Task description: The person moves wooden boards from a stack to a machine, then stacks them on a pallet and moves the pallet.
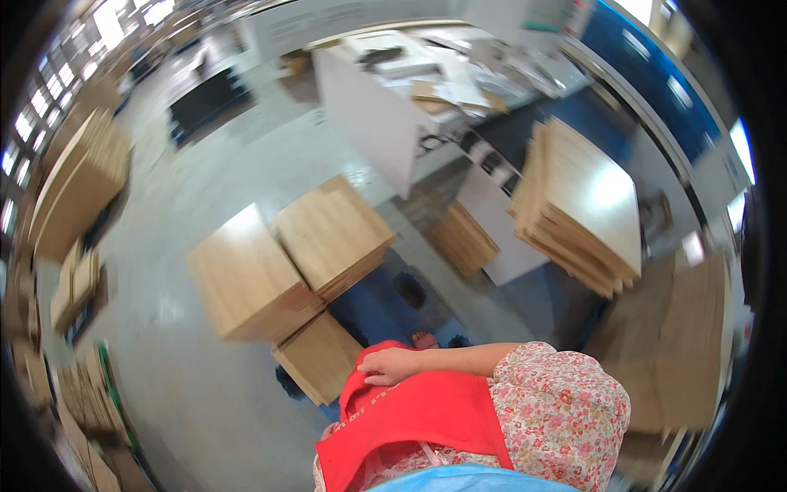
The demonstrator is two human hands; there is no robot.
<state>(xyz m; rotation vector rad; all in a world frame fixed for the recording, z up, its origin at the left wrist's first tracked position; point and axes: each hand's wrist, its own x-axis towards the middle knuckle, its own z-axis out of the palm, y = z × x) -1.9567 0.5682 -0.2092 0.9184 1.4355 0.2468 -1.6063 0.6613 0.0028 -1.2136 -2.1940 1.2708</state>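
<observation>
My right hand [388, 366] lies against the front of my red apron [426, 414], its fingers loosely stretched over the cloth, and no object shows in it. A small bit of skin at the apron's left edge seems to be my left hand [329, 430]; its fingers are hidden. Just beyond my hands, a low stack of wooden boards [321, 354] stands on a blue pallet [373, 303]. Two taller board stacks sit behind it, one on the left [246, 275] and another on the right [334, 232].
At the right, a fanned stack of boards [586, 197] rests beside a dark surface. Cardboard [676, 344] stands at the far right. Papers and panels cover a white-sided table [369, 115]. More boards [82, 184] line the left, and a dark-topped pallet [209, 102] lies farther back.
</observation>
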